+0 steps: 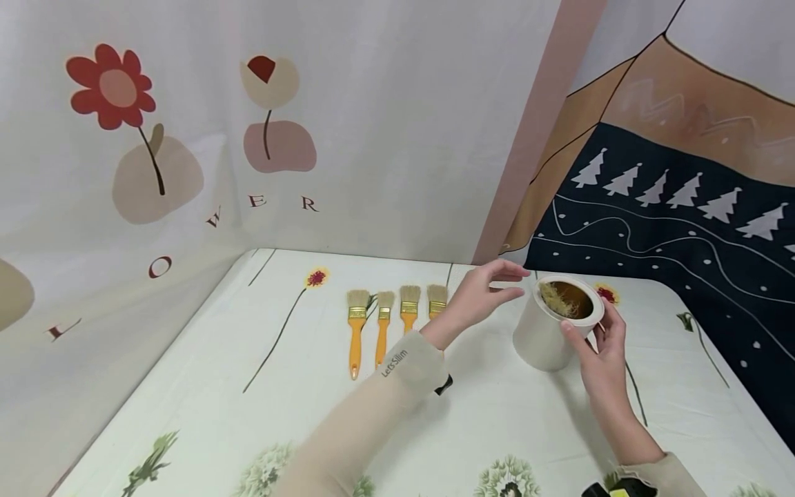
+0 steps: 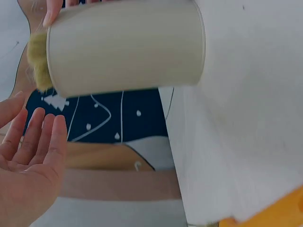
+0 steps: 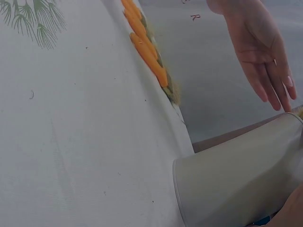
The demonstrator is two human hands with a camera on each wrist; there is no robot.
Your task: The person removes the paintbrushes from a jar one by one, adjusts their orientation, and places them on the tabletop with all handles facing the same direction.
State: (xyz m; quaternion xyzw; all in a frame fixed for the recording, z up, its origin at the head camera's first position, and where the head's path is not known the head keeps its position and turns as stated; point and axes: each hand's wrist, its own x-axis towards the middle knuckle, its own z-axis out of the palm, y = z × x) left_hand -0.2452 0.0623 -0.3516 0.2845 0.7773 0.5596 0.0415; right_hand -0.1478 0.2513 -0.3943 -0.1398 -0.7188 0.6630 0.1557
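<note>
A cream cylindrical container (image 1: 539,339) stands upright on the table's right side, its round top uncovered and its inside brown. Fuzzy yellow-green material (image 1: 555,299) shows at its mouth; the left wrist view has a tuft (image 2: 41,61) jutting past the rim, its kind unclear. My right hand (image 1: 604,352) grips the container near the rim, thumb at the front and fingers around the right side. My left hand (image 1: 478,301) hovers to the left of the container, fingers extended and apart from it, holding nothing. Beneath and behind the left forearm lie several paintbrushes (image 1: 355,331) with orange handles.
A white flower-printed cloth (image 1: 205,421) covers the table. Behind it hangs a pale printed curtain (image 1: 385,138), and a dark blue tree-patterned cloth (image 1: 658,231) hangs at the right. The paintbrushes lie side by side, bristles pointing away from me.
</note>
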